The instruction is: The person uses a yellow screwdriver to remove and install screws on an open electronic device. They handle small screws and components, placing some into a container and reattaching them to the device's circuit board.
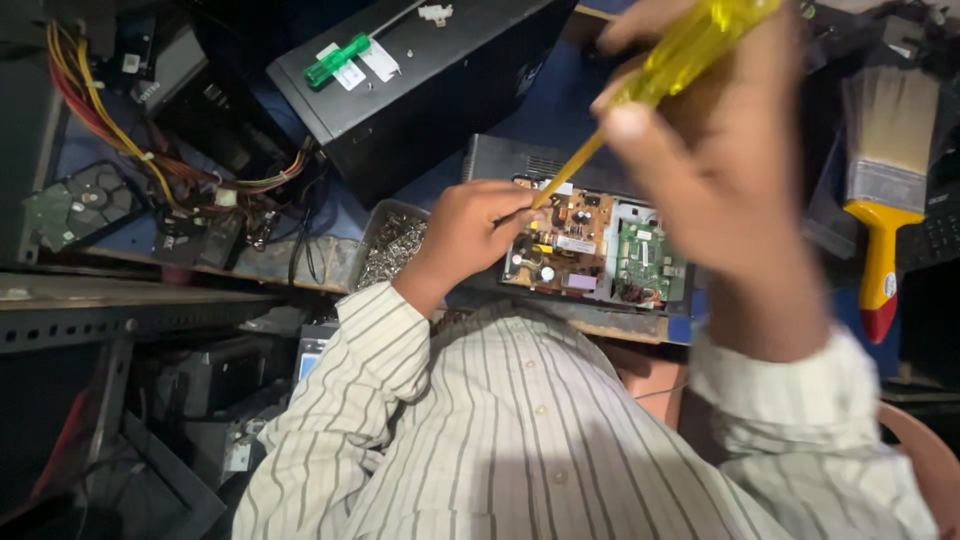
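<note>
A translucent yellow plastic screwdriver (672, 62) slants down to a brown circuit board (562, 245) studded with small parts, lying in an opened grey case at the table's near edge. The right hand (715, 160), raised, is closed around its handle; the left hand (472, 228), curled, pinches the shaft tip. A flat paintbrush (884, 180) lies right, a tray of screws (392, 245) left.

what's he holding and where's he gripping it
The right hand grips a yellow screwdriver by its handle. The left hand rests by the tip on the circuit board; whether it holds anything is unclear.
</note>
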